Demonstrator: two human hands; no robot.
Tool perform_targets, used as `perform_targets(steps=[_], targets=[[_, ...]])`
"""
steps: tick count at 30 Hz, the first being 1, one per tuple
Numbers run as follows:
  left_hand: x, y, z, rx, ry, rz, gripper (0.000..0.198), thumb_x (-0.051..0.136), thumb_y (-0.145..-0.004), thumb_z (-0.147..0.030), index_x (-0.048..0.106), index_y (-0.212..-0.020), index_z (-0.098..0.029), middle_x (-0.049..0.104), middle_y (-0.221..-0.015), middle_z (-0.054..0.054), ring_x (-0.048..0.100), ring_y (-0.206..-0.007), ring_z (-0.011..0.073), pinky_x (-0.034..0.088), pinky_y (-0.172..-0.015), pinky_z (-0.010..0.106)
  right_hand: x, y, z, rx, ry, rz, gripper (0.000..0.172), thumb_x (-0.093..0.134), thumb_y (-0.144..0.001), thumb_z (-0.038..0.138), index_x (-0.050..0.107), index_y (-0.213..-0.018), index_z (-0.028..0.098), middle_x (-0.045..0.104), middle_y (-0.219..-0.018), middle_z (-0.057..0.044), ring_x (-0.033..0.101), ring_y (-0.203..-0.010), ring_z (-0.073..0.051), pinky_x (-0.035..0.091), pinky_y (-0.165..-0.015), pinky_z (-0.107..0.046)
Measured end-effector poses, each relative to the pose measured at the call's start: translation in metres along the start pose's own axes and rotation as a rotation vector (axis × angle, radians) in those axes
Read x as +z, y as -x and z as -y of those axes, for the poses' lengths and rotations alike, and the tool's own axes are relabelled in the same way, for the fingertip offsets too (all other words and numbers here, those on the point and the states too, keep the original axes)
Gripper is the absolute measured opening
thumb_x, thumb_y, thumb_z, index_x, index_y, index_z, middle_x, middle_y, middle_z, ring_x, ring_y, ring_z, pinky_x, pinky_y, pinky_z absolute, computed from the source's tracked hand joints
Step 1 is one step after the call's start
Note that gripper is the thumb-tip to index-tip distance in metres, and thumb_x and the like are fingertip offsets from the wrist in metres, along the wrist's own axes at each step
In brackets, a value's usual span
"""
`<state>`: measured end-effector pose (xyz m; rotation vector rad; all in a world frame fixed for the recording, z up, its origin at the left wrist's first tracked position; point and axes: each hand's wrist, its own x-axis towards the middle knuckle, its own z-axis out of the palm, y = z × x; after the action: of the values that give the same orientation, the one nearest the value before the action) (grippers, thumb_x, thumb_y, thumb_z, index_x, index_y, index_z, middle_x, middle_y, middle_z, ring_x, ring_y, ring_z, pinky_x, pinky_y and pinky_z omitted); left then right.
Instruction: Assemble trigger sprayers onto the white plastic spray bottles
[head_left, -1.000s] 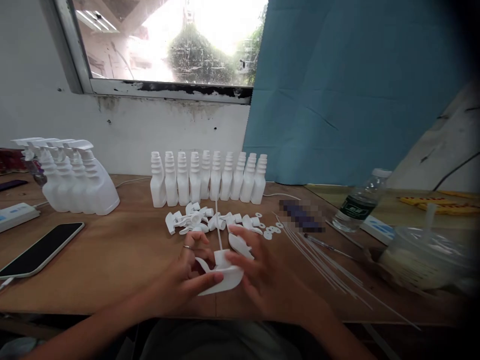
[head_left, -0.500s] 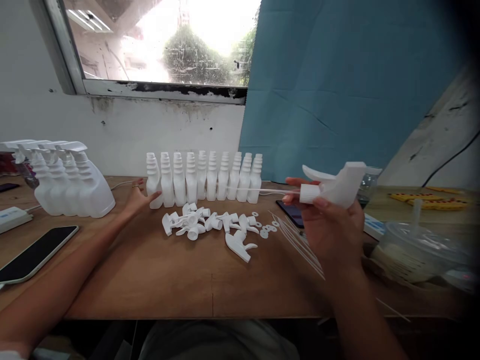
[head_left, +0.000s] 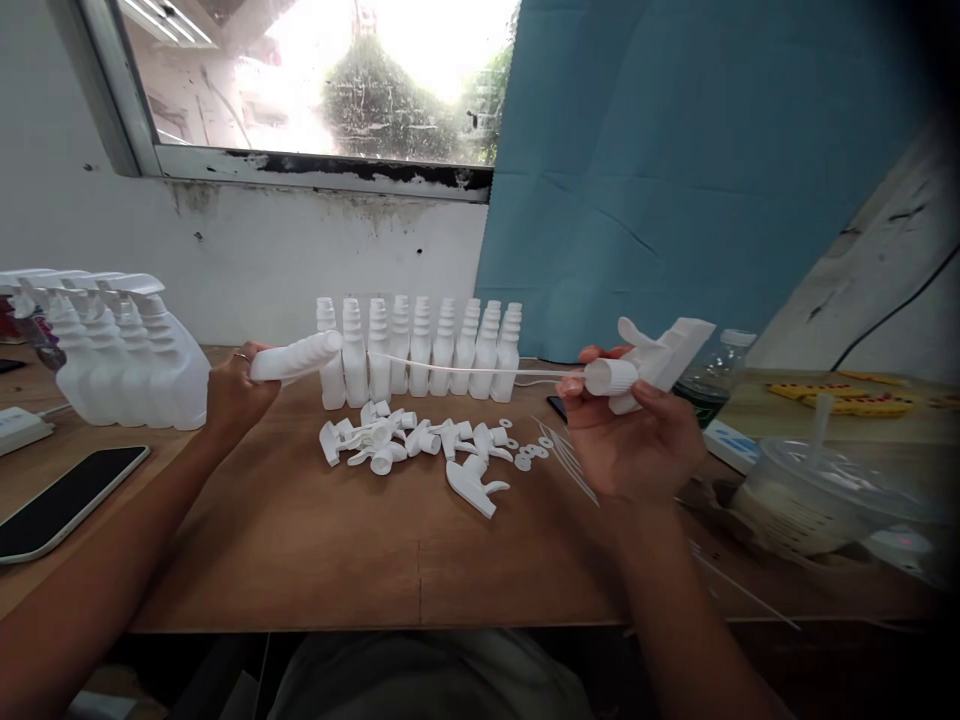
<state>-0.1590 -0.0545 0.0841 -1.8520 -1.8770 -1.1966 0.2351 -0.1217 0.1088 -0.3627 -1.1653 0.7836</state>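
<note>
My left hand (head_left: 241, 385) is closed round the base of a white plastic bottle (head_left: 296, 357), tilted on its side with its neck toward the right. In my right hand (head_left: 637, 440) is a white trigger sprayer (head_left: 652, 365), its collar facing left. A long thin tube (head_left: 480, 371) runs from the collar toward the bottle's neck, its tip apart from the mouth. Behind stands a row of open white bottles (head_left: 442, 350). In front of them lie a pile of loose trigger sprayers (head_left: 382, 437), several small white washers (head_left: 529, 455) and thin tubes (head_left: 574, 465).
Bottles fitted with sprayers (head_left: 135, 350) stand at the left, near a phone (head_left: 71, 500) and a white power strip (head_left: 22, 430). On the right are a lidded plastic cup (head_left: 810, 500), a clear bottle (head_left: 716, 380) and yellow packets (head_left: 840, 397). The table's front edge (head_left: 420, 630) runs close to me.
My left hand has taken the leftmost bottle out of the row, lifted it and tipped it toward the right. My right hand has turned the sprayer slightly and moved a little left.
</note>
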Motion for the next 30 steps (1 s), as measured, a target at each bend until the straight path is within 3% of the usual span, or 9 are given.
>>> perform_targets(steps=[3, 10, 14, 18, 21, 25, 27, 30], targets=[[0.007, 0.004, -0.005, 0.097, 0.002, -0.014, 0.03, 0.054, -0.083, -0.022, 0.061, -0.111, -0.012, 0.063, -0.1, 0.004, 0.058, -0.091, 0.0206, 0.044, -0.084, 0.029, 0.0, 0.001, 0.001, -0.006, -0.003, 0.0, 0.017, 0.052, -0.079, 0.031, 0.063, -0.091, 0.027, 0.061, -0.098, -0.005, 0.059, -0.074, -0.019, 0.051, -0.078, -0.041], [0.024, 0.007, 0.002, 0.167, 0.047, -0.028, 0.029, 0.058, -0.076, -0.019, 0.064, -0.104, -0.017, 0.066, -0.103, 0.007, 0.061, -0.093, 0.024, 0.046, -0.082, 0.032, 0.004, 0.0, -0.006, 0.042, -0.012, 0.005, 0.017, 0.057, -0.075, 0.031, 0.064, -0.089, 0.024, 0.062, -0.094, -0.006, 0.06, -0.071, -0.019, 0.053, -0.073, -0.039], [0.011, 0.014, -0.021, 0.265, 0.128, -0.013, 0.024, 0.057, -0.075, -0.022, 0.065, -0.098, -0.019, 0.068, -0.098, 0.007, 0.063, -0.091, 0.0266, 0.047, -0.08, 0.036, 0.01, 0.005, -0.008, 0.002, 0.103, 0.048, 0.017, 0.06, -0.079, 0.028, 0.064, -0.095, 0.022, 0.064, -0.098, -0.006, 0.063, -0.071, -0.018, 0.053, -0.076, -0.04], [-0.028, 0.055, -0.068, 0.339, 0.349, 0.317, 0.03, 0.059, -0.075, -0.026, 0.064, -0.104, -0.024, 0.068, -0.1, 0.004, 0.064, -0.086, 0.024, 0.049, -0.072, 0.032, 0.013, 0.017, 0.002, -0.023, 0.164, 0.063, 0.02, 0.067, -0.08, 0.027, 0.065, -0.1, 0.022, 0.069, -0.095, -0.006, 0.066, -0.073, -0.02, 0.055, -0.078, -0.04], [-0.056, 0.102, -0.097, 0.287, 0.526, 0.682, 0.048, 0.06, -0.077, -0.025, 0.056, -0.124, -0.031, 0.068, -0.107, 0.001, 0.065, -0.089, 0.0227, 0.052, -0.073, 0.029, 0.009, 0.025, 0.016, 0.004, 0.246, 0.106, 0.028, 0.073, -0.077, 0.03, 0.066, -0.103, 0.022, 0.072, -0.091, -0.008, 0.069, -0.081, -0.025, 0.056, -0.075, -0.039], [-0.07, 0.146, -0.118, 0.148, 0.648, 1.063, 0.062, 0.069, -0.075, -0.027, 0.05, -0.134, -0.036, 0.066, -0.12, 0.001, 0.063, -0.105, 0.0258, 0.053, -0.086, 0.031, 0.002, 0.025, 0.032, 0.167, 0.289, 0.357, 0.029, 0.072, -0.08, 0.036, 0.068, -0.105, 0.021, 0.073, -0.085, -0.009, 0.069, -0.076, -0.027, 0.056, -0.064, -0.037], [-0.068, 0.154, -0.124, 0.102, 0.677, 1.161, 0.062, 0.07, -0.074, -0.027, 0.051, -0.133, -0.036, 0.067, -0.118, 0.001, 0.063, -0.104, 0.0254, 0.053, -0.086, 0.032, 0.003, 0.022, 0.035, 0.282, 0.362, 0.533, 0.024, 0.072, -0.079, 0.033, 0.07, -0.099, 0.02, 0.071, -0.084, -0.008, 0.067, -0.073, -0.025, 0.053, -0.06, -0.033], [-0.06, 0.157, -0.128, 0.165, 0.655, 1.15, 0.05, 0.065, -0.078, -0.023, 0.057, -0.126, -0.036, 0.066, -0.117, 0.002, 0.062, -0.105, 0.0249, 0.05, -0.093, 0.034, 0.012, 0.02, 0.032, 0.439, 0.529, 0.744, 0.019, 0.072, -0.078, 0.031, 0.07, -0.091, 0.018, 0.068, -0.084, -0.007, 0.063, -0.073, -0.021, 0.048, -0.06, -0.028]])
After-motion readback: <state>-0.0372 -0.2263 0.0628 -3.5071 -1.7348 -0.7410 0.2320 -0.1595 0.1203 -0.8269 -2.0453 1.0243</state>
